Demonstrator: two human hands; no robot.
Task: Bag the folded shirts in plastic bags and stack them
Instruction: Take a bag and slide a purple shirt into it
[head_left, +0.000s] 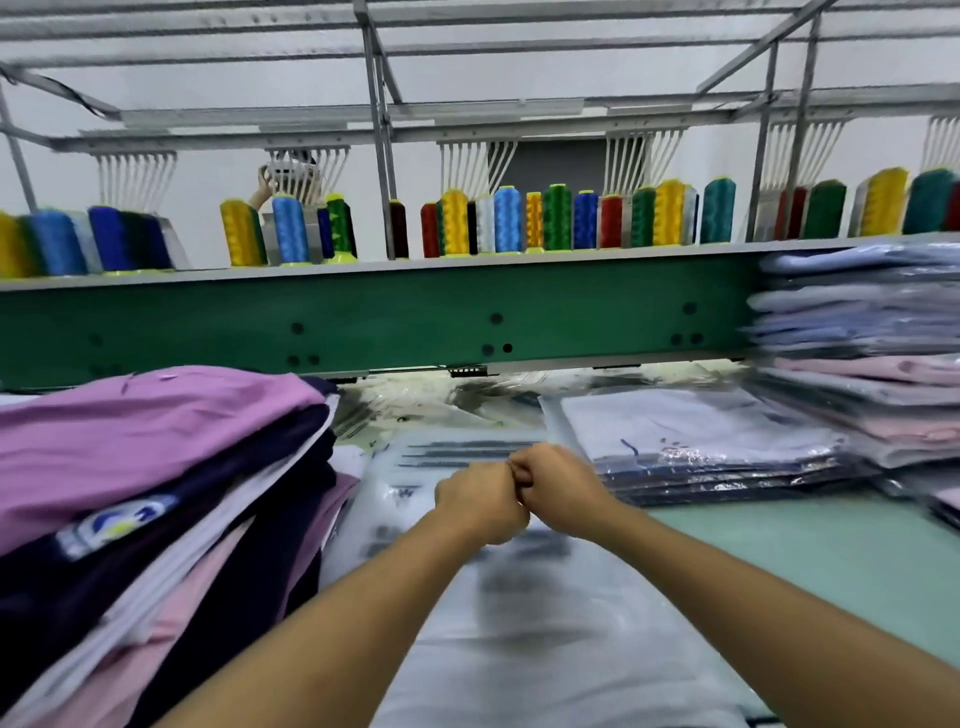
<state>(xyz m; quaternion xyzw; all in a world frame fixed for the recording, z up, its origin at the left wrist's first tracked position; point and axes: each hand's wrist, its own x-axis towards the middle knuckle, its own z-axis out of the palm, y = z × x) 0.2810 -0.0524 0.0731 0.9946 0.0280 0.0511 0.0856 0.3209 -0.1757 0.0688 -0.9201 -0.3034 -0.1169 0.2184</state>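
Observation:
My left hand (480, 501) and my right hand (558, 480) meet knuckle to knuckle at the middle of the table, fingers curled. They pinch the top of a clear printed plastic bag (545, 623) that lies under my forearms; blur hides the exact grip. A pile of unbagged folded shirts (156, 467) in purple, navy, white and pink stands to the left of my hands. To their right lies a low stack of bagged shirts (701, 441), white on top and dark ones below.
A taller stack of bagged blue and pink shirts (857, 338) rises at the far right. The pale green table (805, 561) shows at front right. Behind runs a green machine beam (389, 317) topped with thread spools (509, 218). Another person's hand (262, 179) shows beyond.

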